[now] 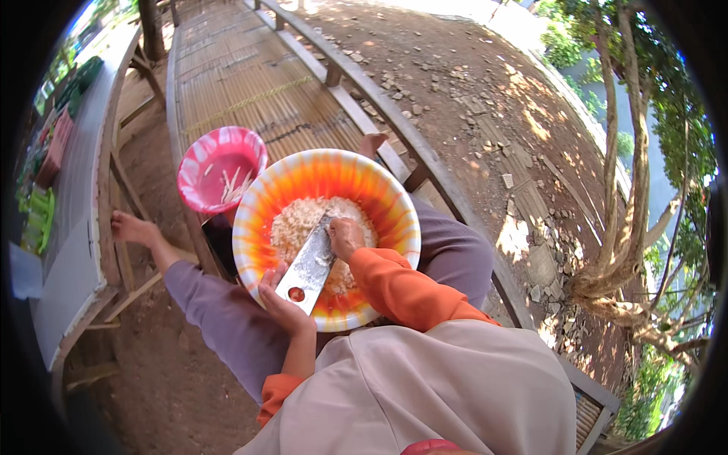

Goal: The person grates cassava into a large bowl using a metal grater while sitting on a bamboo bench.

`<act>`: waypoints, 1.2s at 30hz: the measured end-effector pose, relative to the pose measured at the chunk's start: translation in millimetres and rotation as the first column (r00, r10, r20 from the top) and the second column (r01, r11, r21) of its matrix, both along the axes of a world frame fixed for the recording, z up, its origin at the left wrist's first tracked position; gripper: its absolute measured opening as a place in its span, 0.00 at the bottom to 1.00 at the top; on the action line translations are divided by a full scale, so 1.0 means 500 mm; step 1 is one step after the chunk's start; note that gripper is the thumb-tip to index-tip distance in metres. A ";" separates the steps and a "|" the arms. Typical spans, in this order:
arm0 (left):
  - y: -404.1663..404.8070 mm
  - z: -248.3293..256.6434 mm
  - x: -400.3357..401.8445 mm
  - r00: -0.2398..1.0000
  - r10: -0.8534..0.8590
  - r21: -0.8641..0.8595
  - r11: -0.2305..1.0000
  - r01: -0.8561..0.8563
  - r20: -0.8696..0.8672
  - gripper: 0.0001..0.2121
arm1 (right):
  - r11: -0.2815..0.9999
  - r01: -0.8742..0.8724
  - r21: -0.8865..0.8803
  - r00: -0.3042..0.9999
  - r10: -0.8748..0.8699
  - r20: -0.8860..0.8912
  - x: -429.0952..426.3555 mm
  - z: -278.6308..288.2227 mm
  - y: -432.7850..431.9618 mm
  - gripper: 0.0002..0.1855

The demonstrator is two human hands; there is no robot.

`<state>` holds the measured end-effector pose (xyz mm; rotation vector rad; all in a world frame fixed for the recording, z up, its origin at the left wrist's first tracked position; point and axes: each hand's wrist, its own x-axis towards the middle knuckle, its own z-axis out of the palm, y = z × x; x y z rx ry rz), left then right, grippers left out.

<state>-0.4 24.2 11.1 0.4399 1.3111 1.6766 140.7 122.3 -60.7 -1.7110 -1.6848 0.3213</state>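
A large orange, yellow and white plastic bowl (392, 187) rests at my lap, with a heap of pale grated food (293, 224) inside. Slanting across it is a flat metal grater (310, 261) with a round hole near its lower end. My left hand (287, 307) grips that lower end beside the bowl's near rim. Over the grater's upper part, my right hand (346, 239) is curled with its knuckles up; whatever lies under the fingers is hidden.
A pink and white bowl (190, 185) with pale strips (234, 185) stands on the bamboo-slat bench (239, 74). Beside it is a dark flat object (219, 242). A wooden rail (392, 108) runs along the right. At left is a table (74, 216) bearing a green plastic item (38, 219).
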 end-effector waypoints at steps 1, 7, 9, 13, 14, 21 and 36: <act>0.003 0.005 0.020 0.999 -0.027 -0.010 1.000 0.027 -0.021 0.23 | 0.998 0.047 -0.031 0.999 -0.047 -0.007 0.036 -0.018 0.022 0.06; -0.001 0.017 -0.013 0.999 0.037 -0.054 0.998 -0.038 -0.029 0.23 | 0.971 -0.217 -0.103 0.976 0.219 0.008 -0.040 0.045 -0.064 0.08; 0.000 0.019 0.031 0.999 -0.040 -0.045 0.998 0.041 0.007 0.23 | 0.986 -0.022 -0.165 0.990 -0.001 -0.139 0.017 -0.049 -0.040 0.07; 0.004 0.007 0.012 0.998 -0.024 -0.016 1.000 0.023 -0.053 0.23 | 0.985 0.131 -0.114 0.988 -0.139 -0.066 0.046 -0.046 0.048 0.05; 0.001 0.014 0.002 1.000 -0.005 -0.018 1.000 0.005 -0.013 0.23 | 0.996 0.029 -0.089 0.998 -0.034 -0.060 0.029 -0.045 0.034 0.05; 0.001 -0.006 0.004 1.000 -0.017 -0.010 1.000 0.017 -0.021 0.23 | 0.993 -0.098 -0.066 0.979 0.084 -0.184 0.000 0.013 -0.017 0.07; 0.001 -0.012 -0.001 1.000 -0.010 0.011 1.000 0.010 -0.010 0.23 | 0.998 -0.013 -0.064 0.993 0.005 -0.117 0.006 -0.014 0.010 0.07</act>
